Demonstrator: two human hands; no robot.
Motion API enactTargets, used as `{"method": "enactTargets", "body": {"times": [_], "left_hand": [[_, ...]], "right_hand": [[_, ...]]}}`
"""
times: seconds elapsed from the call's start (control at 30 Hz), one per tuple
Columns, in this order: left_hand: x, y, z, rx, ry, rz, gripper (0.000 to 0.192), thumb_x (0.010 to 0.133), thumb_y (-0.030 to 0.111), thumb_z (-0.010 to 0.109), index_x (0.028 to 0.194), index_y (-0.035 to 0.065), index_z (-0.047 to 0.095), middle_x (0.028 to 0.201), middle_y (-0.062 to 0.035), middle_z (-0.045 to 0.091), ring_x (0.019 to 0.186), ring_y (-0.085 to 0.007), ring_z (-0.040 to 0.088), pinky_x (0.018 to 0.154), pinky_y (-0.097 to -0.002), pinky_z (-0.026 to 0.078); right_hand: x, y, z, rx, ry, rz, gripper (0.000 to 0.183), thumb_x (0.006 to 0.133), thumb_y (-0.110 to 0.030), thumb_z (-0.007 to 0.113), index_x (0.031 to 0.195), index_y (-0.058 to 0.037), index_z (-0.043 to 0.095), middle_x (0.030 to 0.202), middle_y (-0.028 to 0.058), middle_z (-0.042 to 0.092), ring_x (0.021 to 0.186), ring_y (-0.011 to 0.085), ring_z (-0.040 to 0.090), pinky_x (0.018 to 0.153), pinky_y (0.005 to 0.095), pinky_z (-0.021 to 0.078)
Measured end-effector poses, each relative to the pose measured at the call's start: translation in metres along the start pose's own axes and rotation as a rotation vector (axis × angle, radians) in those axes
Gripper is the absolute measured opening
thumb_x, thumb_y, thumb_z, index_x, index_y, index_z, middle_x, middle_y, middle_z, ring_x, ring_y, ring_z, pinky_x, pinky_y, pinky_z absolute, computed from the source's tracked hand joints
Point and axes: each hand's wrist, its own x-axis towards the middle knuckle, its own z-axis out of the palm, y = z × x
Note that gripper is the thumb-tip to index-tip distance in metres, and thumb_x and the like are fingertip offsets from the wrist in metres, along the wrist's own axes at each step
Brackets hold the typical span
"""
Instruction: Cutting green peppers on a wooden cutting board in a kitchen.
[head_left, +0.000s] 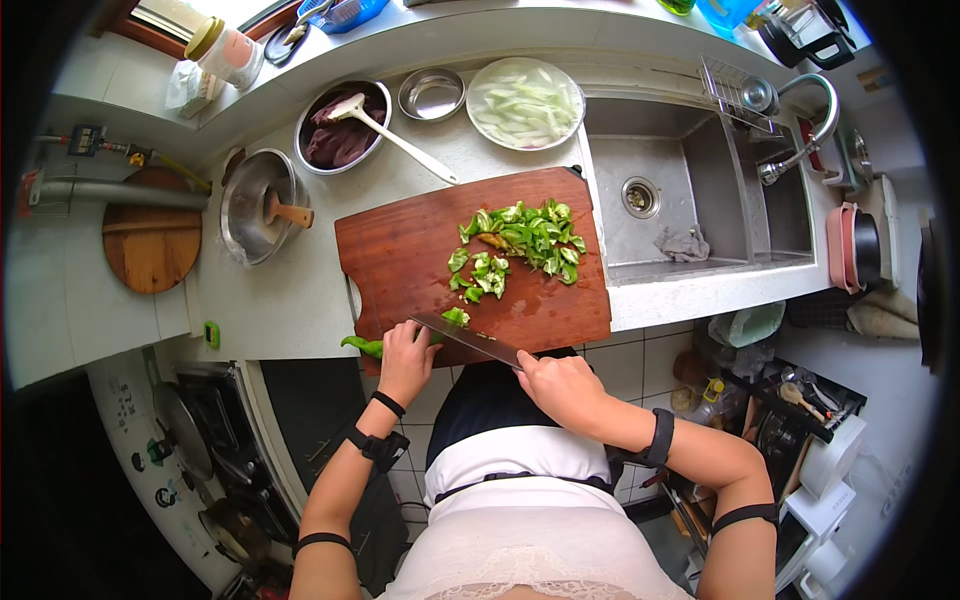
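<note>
My left hand holds a long green pepper down at the near left edge of the wooden cutting board. My right hand grips a kitchen knife, its handle hidden in the fist. The blade lies across the pepper beside my left fingertips, with a cut green piece against its far side. Chopped green pepper is heaped on the right half of the board, and a smaller group of pieces sits nearer to me.
Behind the board stand a bowl of dark red meat with a white ladle across it, a small metal bowl and a plate of pale green slices. A metal bowl is at left, a steel sink at right.
</note>
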Motion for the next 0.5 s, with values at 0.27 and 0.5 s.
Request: {"method": "enactTargets", "body": {"times": [0.27,0.5], "left_hand": [[-0.001,0.000,0.002,-0.015,0.034,0.003,0.030,0.077,0.009,0.068,0.104,0.0014,0.058,0.102,-0.0142,0.054,0.094,-0.0334,0.051,0.080,-0.0419,0.040],[-0.005,-0.003,0.004,0.041,0.038,0.038,0.035,0.077,0.010,0.069,0.110,0.0029,0.059,0.106,-0.0165,0.054,0.099,-0.0359,0.051,0.088,-0.0446,0.039]], "right_hand": [[0.010,0.005,0.007,0.047,-0.025,0.023,0.021,0.092,-0.020,0.056,0.083,-0.0005,0.058,0.059,0.0169,0.063,0.055,0.0336,0.064,0.052,0.0437,0.0519],[0.042,0.011,0.040,0.032,0.007,0.023,0.025,0.093,-0.022,0.053,0.080,-0.0016,0.058,0.063,0.0175,0.064,0.059,0.0352,0.065,0.056,0.0445,0.0526]]}}
